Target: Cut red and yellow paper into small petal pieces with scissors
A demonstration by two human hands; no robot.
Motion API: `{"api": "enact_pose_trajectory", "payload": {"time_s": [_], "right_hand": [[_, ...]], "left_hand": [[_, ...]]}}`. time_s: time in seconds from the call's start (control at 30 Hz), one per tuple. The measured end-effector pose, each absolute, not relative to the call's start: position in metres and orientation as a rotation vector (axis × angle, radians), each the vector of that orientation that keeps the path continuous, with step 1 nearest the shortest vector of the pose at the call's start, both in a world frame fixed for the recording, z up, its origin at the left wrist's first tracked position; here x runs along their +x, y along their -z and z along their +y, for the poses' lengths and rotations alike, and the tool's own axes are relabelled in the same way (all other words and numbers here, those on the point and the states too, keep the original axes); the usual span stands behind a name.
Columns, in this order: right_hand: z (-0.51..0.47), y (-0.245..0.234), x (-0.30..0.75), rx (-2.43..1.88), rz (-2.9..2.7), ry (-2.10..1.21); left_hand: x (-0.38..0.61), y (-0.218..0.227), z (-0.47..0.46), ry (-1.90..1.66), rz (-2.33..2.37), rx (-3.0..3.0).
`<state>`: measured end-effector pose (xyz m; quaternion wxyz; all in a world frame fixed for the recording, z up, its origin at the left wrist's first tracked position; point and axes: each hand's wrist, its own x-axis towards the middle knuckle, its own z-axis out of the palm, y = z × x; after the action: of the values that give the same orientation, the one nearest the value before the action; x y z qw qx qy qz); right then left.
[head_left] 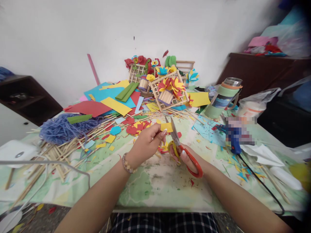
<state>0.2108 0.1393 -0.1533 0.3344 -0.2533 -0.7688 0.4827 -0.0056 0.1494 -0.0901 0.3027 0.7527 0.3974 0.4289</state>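
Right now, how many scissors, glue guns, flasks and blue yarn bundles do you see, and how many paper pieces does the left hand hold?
Scissors: 1, in the right hand
Glue gun: 1
Flask: 1
Blue yarn bundle: 1
Yellow paper piece: 1, in the left hand
Total: 5

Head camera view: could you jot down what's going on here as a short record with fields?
Left hand: pinches a yellow paper piece above the table
Right hand: fingers through the red handles of the scissors, blades at the paper
Table: green printed cover, strewn with paper scraps
Left side: blue yarn, wooden sticks
Back: paper flowers on stick frames, coloured paper sheets
Right side: green tumbler, blue glue gun
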Motion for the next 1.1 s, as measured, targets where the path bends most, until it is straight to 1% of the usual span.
{"api": "enact_pose_trajectory", "payload": {"time_s": [0.47, 0.7, 0.9, 1.1], "right_hand": [[0.140, 0.147, 0.215, -0.659, -2.000, -1.302], [0.143, 0.142, 0.220, -0.727, -2.053, -1.277], [0.145, 0.138, 0.227, -0.736, -2.098, -1.349], [0.147, 0.137, 0.228, -0.661, -2.133, -1.310]], "left_hand": [[-0.011, 0.082, 0.150, -1.060, 1.065, 1.957], [-0.012, 0.081, 0.151, -1.045, 1.082, 1.967], [-0.014, 0.084, 0.153, -1.028, 1.082, 1.951], [-0.013, 0.085, 0.153, -1.000, 1.028, 1.920]]}}
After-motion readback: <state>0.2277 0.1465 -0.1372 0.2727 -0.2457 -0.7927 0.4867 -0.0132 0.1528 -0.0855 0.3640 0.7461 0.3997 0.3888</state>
